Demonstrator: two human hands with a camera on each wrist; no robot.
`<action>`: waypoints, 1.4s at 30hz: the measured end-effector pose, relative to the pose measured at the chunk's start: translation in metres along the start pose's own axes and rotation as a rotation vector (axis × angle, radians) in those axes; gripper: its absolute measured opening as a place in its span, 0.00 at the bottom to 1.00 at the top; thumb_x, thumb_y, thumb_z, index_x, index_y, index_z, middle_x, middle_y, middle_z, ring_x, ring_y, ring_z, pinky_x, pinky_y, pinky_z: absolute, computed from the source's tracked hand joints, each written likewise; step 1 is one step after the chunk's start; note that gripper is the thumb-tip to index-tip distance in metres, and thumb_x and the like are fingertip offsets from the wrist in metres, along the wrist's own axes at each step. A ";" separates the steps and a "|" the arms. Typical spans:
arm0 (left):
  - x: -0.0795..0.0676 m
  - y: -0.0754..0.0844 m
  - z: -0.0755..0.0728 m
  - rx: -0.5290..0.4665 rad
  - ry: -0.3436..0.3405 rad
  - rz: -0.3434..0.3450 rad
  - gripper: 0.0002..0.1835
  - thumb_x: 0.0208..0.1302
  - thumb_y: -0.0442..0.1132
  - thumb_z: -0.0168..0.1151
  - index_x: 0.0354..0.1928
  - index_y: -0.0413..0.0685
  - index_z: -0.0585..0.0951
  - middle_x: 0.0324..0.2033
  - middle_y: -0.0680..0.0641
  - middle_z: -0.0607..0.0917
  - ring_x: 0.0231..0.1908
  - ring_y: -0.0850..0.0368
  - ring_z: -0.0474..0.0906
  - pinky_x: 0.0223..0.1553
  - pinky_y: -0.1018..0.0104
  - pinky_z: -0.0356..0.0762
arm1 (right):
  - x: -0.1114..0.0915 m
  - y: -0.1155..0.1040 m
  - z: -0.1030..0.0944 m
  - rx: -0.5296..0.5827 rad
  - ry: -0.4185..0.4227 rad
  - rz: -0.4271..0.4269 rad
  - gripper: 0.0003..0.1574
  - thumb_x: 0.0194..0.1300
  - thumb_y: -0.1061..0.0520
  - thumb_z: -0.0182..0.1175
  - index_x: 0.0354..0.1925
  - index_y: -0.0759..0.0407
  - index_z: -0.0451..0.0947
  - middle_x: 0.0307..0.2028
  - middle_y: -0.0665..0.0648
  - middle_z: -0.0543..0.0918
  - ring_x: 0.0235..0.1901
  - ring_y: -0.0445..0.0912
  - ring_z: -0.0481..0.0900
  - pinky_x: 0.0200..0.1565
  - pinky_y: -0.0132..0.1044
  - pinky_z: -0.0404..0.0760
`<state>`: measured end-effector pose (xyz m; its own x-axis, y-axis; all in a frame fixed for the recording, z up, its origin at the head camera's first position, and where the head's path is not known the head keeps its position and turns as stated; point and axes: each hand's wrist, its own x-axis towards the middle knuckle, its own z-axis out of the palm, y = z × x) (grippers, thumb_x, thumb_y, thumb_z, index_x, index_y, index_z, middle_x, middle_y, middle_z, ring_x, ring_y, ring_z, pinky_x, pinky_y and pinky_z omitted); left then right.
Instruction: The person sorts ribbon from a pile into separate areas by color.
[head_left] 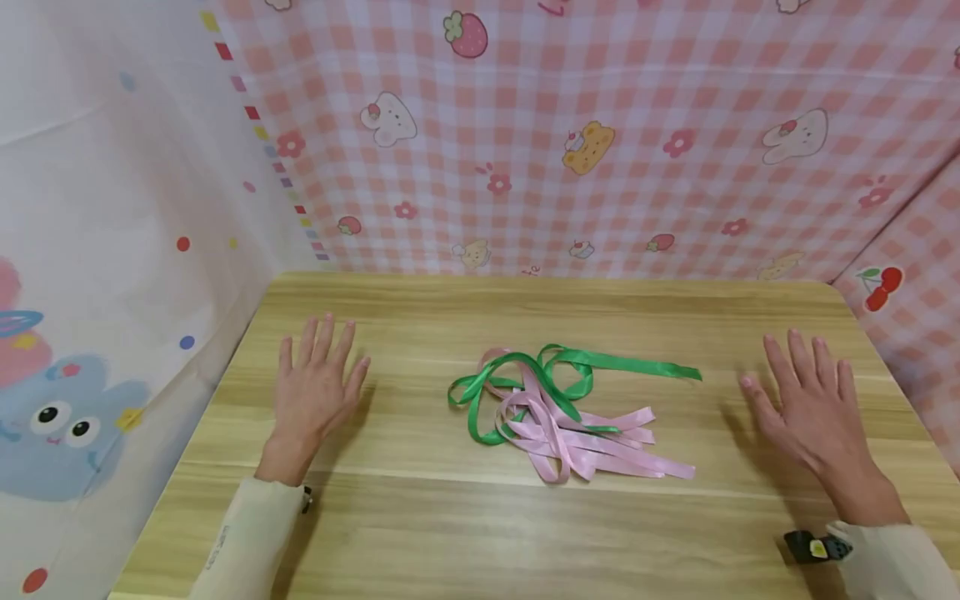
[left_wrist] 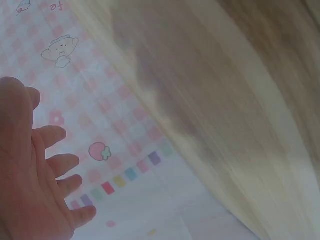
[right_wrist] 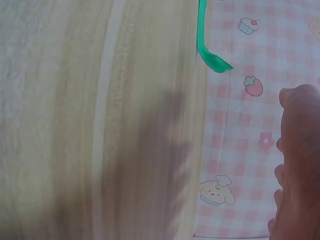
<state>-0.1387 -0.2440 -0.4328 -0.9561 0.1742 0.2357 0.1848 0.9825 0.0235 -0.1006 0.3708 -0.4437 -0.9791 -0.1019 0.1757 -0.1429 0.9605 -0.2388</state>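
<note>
A loose pile of ribbons lies in the middle of the table in the head view. Its green ribbon loops over the pile's upper left and stretches one end to the right. Several pink ribbon strands fan out below it, their ends pointing right. My left hand, palm down with fingers spread, is over the table well to the left of the pile. To the right of the ribbons, my right hand is spread the same way. Neither hand holds anything. In the right wrist view, the green ribbon's end shows.
The wooden table has rounded far corners. Behind it hangs a pink checked cloth with cartoon prints. A white printed cloth hangs at the left, and another pink checked cloth at the right.
</note>
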 end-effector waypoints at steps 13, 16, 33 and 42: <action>0.009 0.025 0.002 -0.141 -0.066 0.010 0.34 0.77 0.60 0.37 0.75 0.48 0.61 0.74 0.38 0.59 0.75 0.39 0.48 0.71 0.36 0.43 | 0.020 -0.027 0.010 0.044 -0.034 -0.079 0.43 0.78 0.39 0.40 0.78 0.58 0.42 0.76 0.71 0.43 0.76 0.65 0.30 0.71 0.63 0.24; 0.015 0.042 0.003 -0.257 -0.044 0.047 0.32 0.77 0.58 0.42 0.73 0.45 0.64 0.72 0.37 0.65 0.73 0.38 0.54 0.70 0.37 0.50 | 0.033 -0.047 0.016 0.094 -0.033 -0.139 0.42 0.78 0.40 0.42 0.77 0.61 0.47 0.75 0.72 0.48 0.76 0.66 0.35 0.71 0.64 0.30; 0.034 0.130 0.019 -0.880 -0.229 0.054 0.25 0.66 0.40 0.66 0.63 0.41 0.73 0.47 0.42 0.87 0.44 0.50 0.82 0.44 0.55 0.81 | 0.100 -0.184 0.048 0.529 -0.228 -0.305 0.17 0.72 0.55 0.59 0.54 0.63 0.80 0.54 0.62 0.83 0.58 0.58 0.77 0.58 0.58 0.74; 0.036 0.137 0.020 -0.905 -0.179 0.036 0.24 0.62 0.29 0.67 0.60 0.38 0.74 0.38 0.44 0.88 0.36 0.55 0.83 0.41 0.59 0.81 | 0.119 -0.219 0.068 0.641 -0.349 -0.263 0.13 0.72 0.58 0.58 0.52 0.59 0.81 0.51 0.57 0.84 0.54 0.53 0.80 0.56 0.53 0.77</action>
<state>-0.1520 -0.1023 -0.4407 -0.9534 0.2850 0.0992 0.2503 0.5633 0.7874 -0.1952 0.1309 -0.4352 -0.8750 -0.4837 0.0177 -0.3285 0.5666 -0.7556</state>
